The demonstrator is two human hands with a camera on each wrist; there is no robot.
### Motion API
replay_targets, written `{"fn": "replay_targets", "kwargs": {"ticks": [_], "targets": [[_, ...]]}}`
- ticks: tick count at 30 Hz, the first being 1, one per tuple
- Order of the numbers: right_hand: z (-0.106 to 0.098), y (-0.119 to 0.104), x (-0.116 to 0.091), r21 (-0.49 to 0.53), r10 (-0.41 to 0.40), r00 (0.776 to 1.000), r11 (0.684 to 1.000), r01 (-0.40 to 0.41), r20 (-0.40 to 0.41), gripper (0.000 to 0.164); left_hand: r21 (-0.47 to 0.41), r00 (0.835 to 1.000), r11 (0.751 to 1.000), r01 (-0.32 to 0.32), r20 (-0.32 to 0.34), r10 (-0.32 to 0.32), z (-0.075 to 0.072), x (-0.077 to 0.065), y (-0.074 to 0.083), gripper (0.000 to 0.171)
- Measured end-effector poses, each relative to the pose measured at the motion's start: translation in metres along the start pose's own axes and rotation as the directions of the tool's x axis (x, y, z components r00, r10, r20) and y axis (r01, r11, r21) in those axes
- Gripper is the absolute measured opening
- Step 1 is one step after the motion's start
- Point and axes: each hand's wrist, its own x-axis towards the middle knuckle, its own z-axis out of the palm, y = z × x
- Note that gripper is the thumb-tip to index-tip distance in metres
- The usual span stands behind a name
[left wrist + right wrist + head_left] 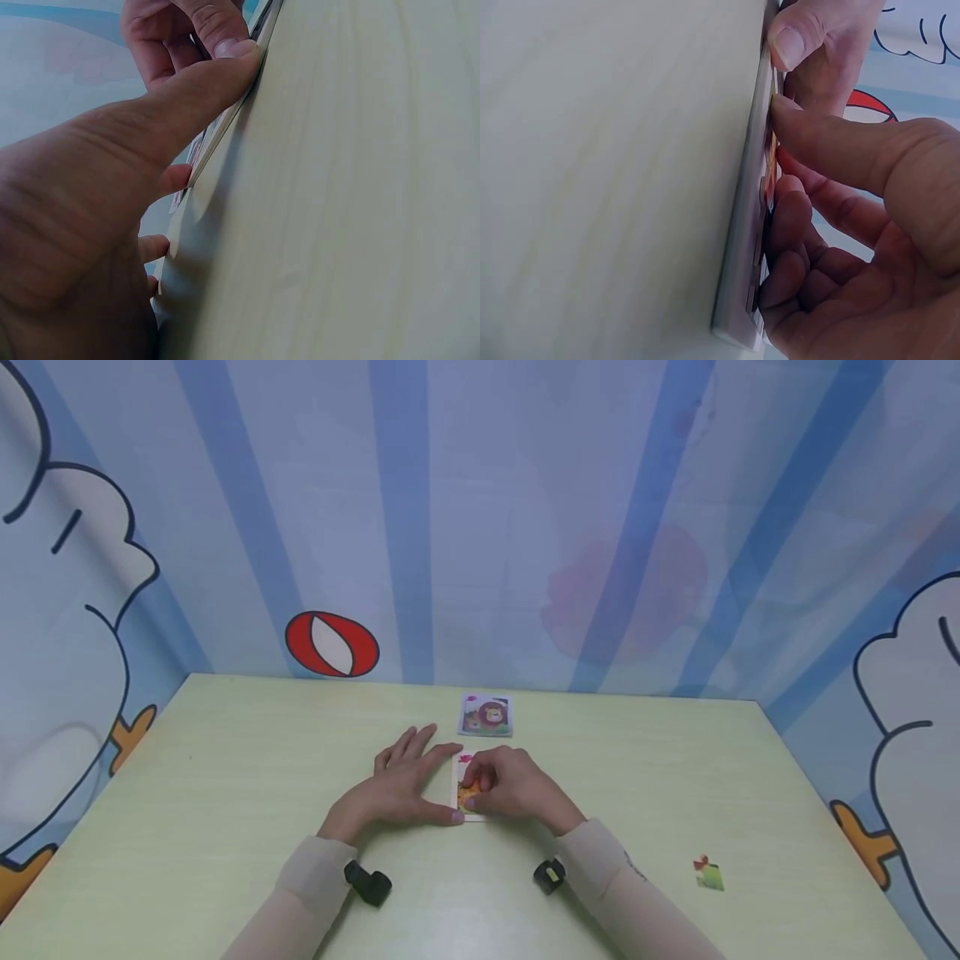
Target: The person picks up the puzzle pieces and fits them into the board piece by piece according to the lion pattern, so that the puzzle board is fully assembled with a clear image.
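Observation:
A small white-framed jigsaw puzzle (460, 789) with an orange picture lies flat on the table between both hands. My left hand (401, 789) is spread at its left side, the thumb at the near edge and the index finger at the far left corner. Over the puzzle, my right hand (517, 785) has its fingers bent and pinches an orange puzzle piece (772, 169) between thumb and fingers. That hand covers the puzzle's right part in the head view. The frame's edge (739, 247) shows side-on in the right wrist view.
Behind the puzzle lies a square lion picture (486, 716). A loose green and red puzzle piece (708, 872) sits on the right of the pale table (187, 827). A blue printed curtain (480, 527) rises along the table's far edge.

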Motion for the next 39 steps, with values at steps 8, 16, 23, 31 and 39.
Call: {"fn": "replay_targets", "kwargs": {"ticks": [8,16,23,31,39], "targets": [[0.001,0.002,-0.004,0.009,-0.01,1.0,1.0,0.011,-0.027,0.013,-0.009,1.0,1.0,0.01,0.005,-0.01,0.0,0.0,0.0,0.099],[-0.007,0.007,-0.015,0.105,-0.073,0.997,0.992,0.075,-0.026,0.014,-0.012,1.0,1.0,0.006,0.007,-0.006,-0.001,-0.002,0.0,0.098],[-0.024,0.008,-0.03,0.209,-0.096,0.995,0.974,0.091,0.012,0.023,-0.015,1.0,1.0,0.002,-0.004,-0.002,0.001,0.0,-0.002,0.1],[-0.043,0.013,-0.053,0.199,-0.07,0.998,0.978,0.069,-0.005,0.031,-0.013,1.0,1.0,0.018,0.0,-0.018,0.003,0.002,-0.003,0.102],[-0.056,0.018,-0.076,0.177,-0.032,0.999,0.984,0.034,-0.015,0.03,-0.008,1.0,0.999,0.031,0.0,-0.031,0.001,0.001,-0.001,0.102]]}}
